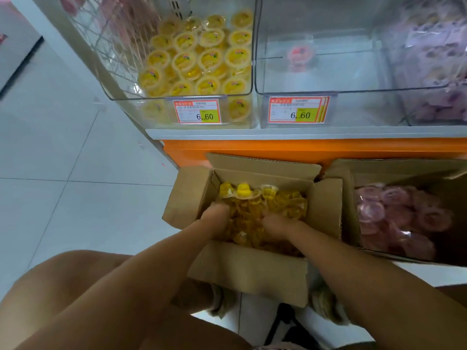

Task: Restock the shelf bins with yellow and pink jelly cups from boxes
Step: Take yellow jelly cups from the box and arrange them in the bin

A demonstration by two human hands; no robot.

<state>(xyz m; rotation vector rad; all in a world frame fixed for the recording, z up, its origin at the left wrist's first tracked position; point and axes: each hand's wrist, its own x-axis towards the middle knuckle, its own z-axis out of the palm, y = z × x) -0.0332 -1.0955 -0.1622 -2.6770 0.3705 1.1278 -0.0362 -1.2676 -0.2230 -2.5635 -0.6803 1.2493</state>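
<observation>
The step in hand looks like scooping a load of yellow jelly cups (262, 205) out of the open cardboard box (247, 269) on the floor. It is best to gather them from both sides and lift level, so none spill on the way up to the yellow bin (141, 97) above. Both forearms reach down and forward into the box, with the left hand (214, 214) and right hand (276, 223) sunk among the cups, a little apart. The fingers are buried, so I cannot tell whether they clutch cups or lie spread.
</observation>
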